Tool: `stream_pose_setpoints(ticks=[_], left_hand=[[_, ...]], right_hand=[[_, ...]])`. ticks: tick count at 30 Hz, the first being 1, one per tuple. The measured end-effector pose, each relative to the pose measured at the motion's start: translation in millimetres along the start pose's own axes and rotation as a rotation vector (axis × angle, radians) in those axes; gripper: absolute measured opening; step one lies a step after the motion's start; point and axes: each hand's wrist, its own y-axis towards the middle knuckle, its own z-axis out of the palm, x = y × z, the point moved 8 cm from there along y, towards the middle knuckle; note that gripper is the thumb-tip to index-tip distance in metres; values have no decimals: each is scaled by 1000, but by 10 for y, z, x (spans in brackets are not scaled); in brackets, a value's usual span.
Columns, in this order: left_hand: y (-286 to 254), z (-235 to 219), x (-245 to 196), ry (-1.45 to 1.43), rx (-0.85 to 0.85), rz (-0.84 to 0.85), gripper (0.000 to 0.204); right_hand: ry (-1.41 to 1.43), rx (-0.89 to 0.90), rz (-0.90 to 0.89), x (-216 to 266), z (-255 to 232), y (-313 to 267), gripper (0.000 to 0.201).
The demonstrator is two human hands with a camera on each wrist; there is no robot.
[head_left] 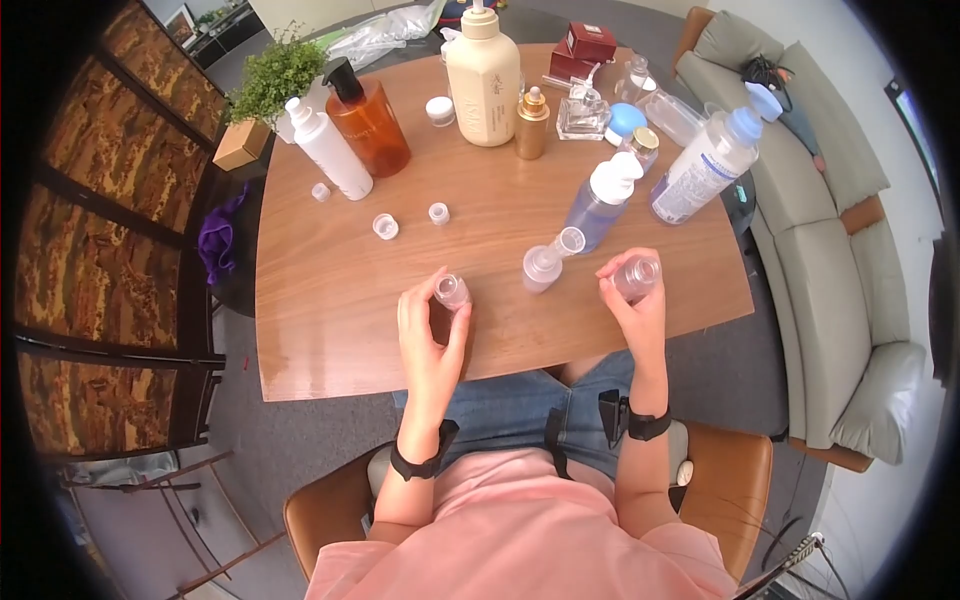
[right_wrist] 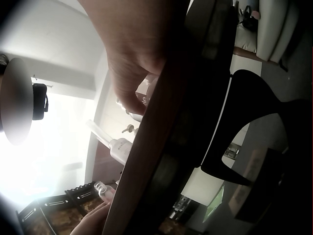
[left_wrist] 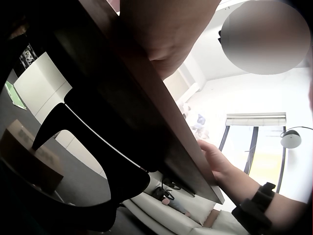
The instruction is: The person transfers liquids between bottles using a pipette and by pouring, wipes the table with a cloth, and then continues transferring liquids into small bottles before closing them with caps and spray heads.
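Head view: left hand (head_left: 430,345) and right hand (head_left: 642,318), well apart, grip clear bottles (head_left: 452,293) near table edge (head_left: 330,388).

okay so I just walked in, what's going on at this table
A person in a pink cloth top sits at a brown wooden table. The left hand holds a small clear cylindrical bottle; the right hand holds a second clear cylindrical bottle. Both look uncapped. Between the hands stands a small translucent bottle with a tube-like top, touched by neither.
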Motion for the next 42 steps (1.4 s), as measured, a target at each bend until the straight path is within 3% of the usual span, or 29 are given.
stream_pose_setpoints(ticks=[42], left_hand=[[-40, -13, 60, -27, -14, -65, 49]], right_hand=[[-16, -5, -9, 50, 24, 2, 31]])
